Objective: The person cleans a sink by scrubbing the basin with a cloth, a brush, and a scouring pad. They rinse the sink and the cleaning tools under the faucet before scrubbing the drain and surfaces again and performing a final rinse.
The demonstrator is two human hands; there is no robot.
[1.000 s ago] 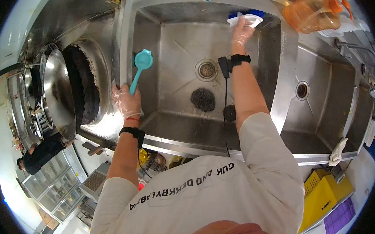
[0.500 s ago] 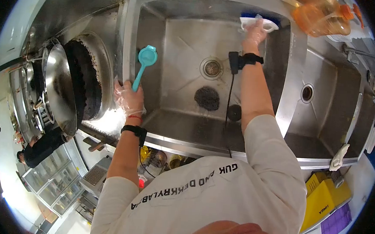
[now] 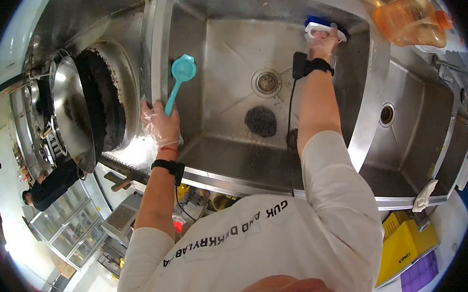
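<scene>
Inside a large steel sink [image 3: 235, 44], my right hand [image 3: 323, 43] in a clear glove is closed on the white handle of a scrub brush [image 3: 317, 28]. Its blue bristles press toward the far right corner of the basin. On the left rim, my gloved left hand [image 3: 161, 123] is wrapped round the handle of a turquoise ladle [image 3: 183, 68], whose bowl points away from me over the sink's left wall. A dark scouring pad [image 3: 260, 121] lies on the basin floor, just nearer to me than the drain [image 3: 267, 82].
A large wok [image 3: 73, 109] stands on the stove at left. Beyond the right divider is a second basin [image 3: 407, 114]. An orange jug [image 3: 410, 23] sits at the far right corner, and a white cloth [image 3: 425, 195] hangs on the front edge. A person in black [image 3: 54, 188] is at far left.
My right hand and the brush have shifted slightly right and down along the far wall. My left hand and the ladle stay almost still.
</scene>
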